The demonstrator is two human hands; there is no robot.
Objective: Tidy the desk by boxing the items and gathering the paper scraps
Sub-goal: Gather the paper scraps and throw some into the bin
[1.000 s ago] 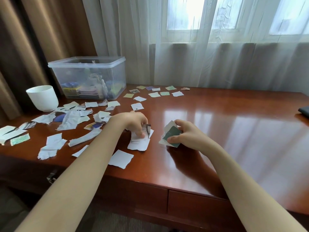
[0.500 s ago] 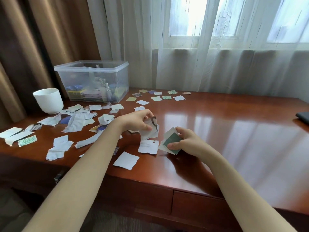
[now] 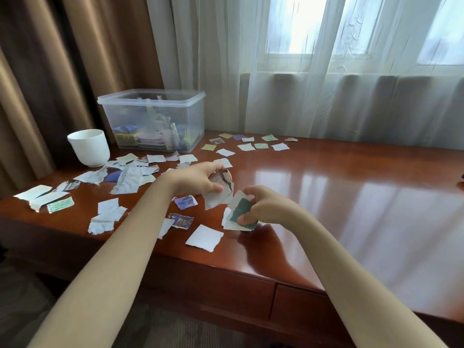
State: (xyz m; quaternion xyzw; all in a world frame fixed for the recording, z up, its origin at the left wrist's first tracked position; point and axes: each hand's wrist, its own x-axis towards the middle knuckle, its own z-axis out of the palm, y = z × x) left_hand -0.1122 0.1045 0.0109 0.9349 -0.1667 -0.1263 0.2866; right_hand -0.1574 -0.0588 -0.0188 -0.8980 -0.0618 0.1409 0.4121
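Observation:
Torn paper scraps (image 3: 125,179) lie scattered over the left half of a glossy brown desk (image 3: 351,197). My left hand (image 3: 200,180) pinches a few white and grey scraps (image 3: 219,194), lifted above the desk. Just to its right, my right hand (image 3: 266,207) grips a small stack of scraps (image 3: 241,213) with a dark green piece on top, resting near the desk surface. A clear plastic box (image 3: 153,119) holding several small items stands at the back left. A white square scrap (image 3: 204,237) lies near the front edge.
A white cup (image 3: 89,146) stands left of the box. More small coloured scraps (image 3: 248,144) lie in a row at the back by the sheer curtain. A dark object (image 3: 461,183) shows at the far right edge. Desk drawers face me below.
My left hand lifted scraps off the desk and brought them toward the right hand's stack. The white scrap that lay under it is gone from the desk. The camera view shifted slightly.

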